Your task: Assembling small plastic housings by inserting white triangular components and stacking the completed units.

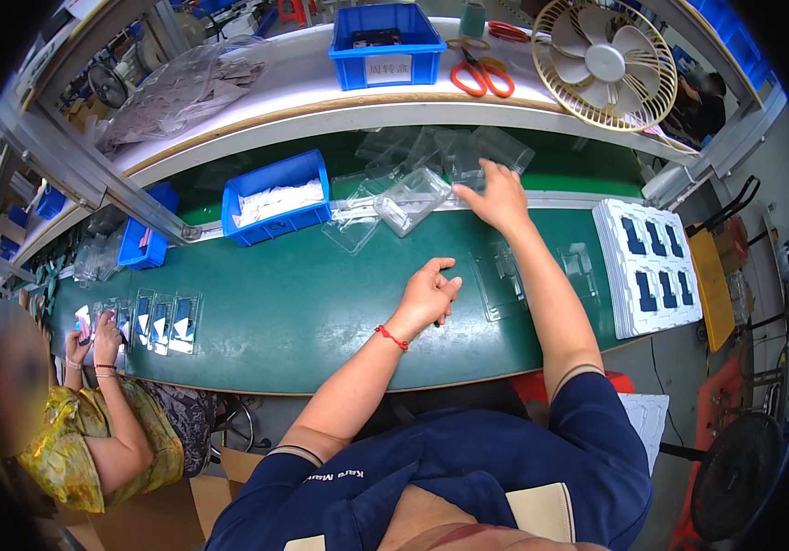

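My right hand [497,195] reaches to the far side of the green worktable [293,303], thumb and fingers spread. It is at the right of a loose heap of clear plastic trays [413,200], and its fingertips are near the sheets lying behind; whether they touch is unclear. My left hand [428,296], with a red cord at its wrist, hovers over the table's middle, fingers loosely bent and apart, nothing visible in it. Beside my right forearm lies a clear blister tray [495,280], with another clear tray [580,264] on the forearm's other side.
A white tray [608,266] with several dark parts stands at the right edge. A blue bin [238,230] holds white pieces. Scissors [482,75], another blue bin [344,69] and a fan [605,62] sit on the shelf. Left, a co-worker's hands [105,342] are near filled trays [171,323].
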A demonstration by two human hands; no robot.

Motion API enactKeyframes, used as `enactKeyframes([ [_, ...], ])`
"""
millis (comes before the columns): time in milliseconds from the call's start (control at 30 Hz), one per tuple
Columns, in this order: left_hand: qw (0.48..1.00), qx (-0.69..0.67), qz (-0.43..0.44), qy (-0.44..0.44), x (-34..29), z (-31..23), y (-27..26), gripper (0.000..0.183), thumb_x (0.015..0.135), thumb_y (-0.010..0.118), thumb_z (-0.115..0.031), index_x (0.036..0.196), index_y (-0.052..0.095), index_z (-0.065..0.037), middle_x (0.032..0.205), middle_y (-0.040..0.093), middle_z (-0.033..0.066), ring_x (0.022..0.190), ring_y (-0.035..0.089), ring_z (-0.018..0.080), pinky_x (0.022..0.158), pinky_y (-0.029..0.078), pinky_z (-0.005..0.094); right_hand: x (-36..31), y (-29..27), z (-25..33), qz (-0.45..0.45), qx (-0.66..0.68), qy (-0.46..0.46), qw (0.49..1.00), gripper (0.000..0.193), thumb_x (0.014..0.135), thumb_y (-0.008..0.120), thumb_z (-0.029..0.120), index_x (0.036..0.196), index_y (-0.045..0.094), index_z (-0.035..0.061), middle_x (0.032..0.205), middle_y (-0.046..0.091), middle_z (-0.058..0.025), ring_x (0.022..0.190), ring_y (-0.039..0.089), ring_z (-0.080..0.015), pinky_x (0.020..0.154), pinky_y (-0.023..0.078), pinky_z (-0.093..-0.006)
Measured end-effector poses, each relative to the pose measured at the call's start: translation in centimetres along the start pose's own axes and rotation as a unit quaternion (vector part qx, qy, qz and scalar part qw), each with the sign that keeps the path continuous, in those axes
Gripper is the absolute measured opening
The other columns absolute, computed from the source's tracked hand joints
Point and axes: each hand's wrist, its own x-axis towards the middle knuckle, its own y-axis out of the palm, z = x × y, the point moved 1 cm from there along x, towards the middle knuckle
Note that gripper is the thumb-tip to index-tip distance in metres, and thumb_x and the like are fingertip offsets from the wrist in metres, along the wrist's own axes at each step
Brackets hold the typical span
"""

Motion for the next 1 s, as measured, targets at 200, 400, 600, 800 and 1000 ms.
enactKeyframes([
  [200,0.998,-0.044,0.04,0.008,0.4,0.5,-0.2,0.032,0.091,0.058,-0.011,0.119,0.052,0.004,0.076,0.056,0.004,0.055,0.053,0.0081,0.039,0.045,0.0218,5.2,2.0,0.9,0.079,-0.09,0.136,0.983,0.079,0.065,0.074,0.05,0.12,0.052,-0.0028,0.12,0.056,-0.0241,0.112,0.053,-0.0374,0.094,0.045,-0.0419],
  [400,0.998,-0.059,0.005,0.034,0.7,0.9,-1.0,0.036,0.09,0.061,-0.013,0.121,0.051,0.0,0.091,0.058,0.0061,0.067,0.056,0.009,0.049,0.05,0.0228,-0.2,-0.8,-0.9,0.002,0.132,0.004,0.991,0.092,0.06,0.077,0.034,0.134,0.039,-0.0038,0.117,0.055,-0.0237,0.106,0.056,-0.0368,0.09,0.047,-0.0399],
  [600,0.932,-0.311,-0.054,0.18,0.7,-0.4,-2.2,0.058,0.088,0.065,-0.018,0.137,0.035,-0.004,0.124,0.051,0.0133,0.103,0.058,0.0208,0.078,0.054,0.0341,-9.2,-1.7,3.6,0.011,0.163,-0.215,0.963,0.09,0.058,0.075,0.015,0.138,0.037,0.003,0.118,0.05,-0.0186,0.11,0.05,-0.0351,0.094,0.042,-0.0405],
  [800,0.919,-0.35,-0.025,0.182,-0.4,-1.5,-3.2,0.051,0.094,0.055,-0.034,0.133,0.042,-0.004,0.123,0.054,0.0141,0.106,0.058,0.027,0.082,0.052,0.0415,-10.0,-1.4,3.7,0.026,0.233,-0.186,0.954,0.088,0.057,0.073,0.009,0.137,0.038,0.0049,0.122,0.048,-0.0176,0.113,0.048,-0.0354,0.098,0.039,-0.0411],
  [1000,0.964,-0.244,0.0,0.107,-0.9,-1.9,-4.9,0.045,0.093,0.058,-0.026,0.131,0.046,-0.004,0.122,0.056,0.0137,0.107,0.058,0.0229,0.08,0.053,0.0372,-10.5,-1.8,3.8,0.039,0.096,-0.281,0.954,0.085,0.058,0.071,0.001,0.137,0.04,0.0091,0.125,0.048,-0.0173,0.117,0.047,-0.0345,0.101,0.037,-0.0437],
])
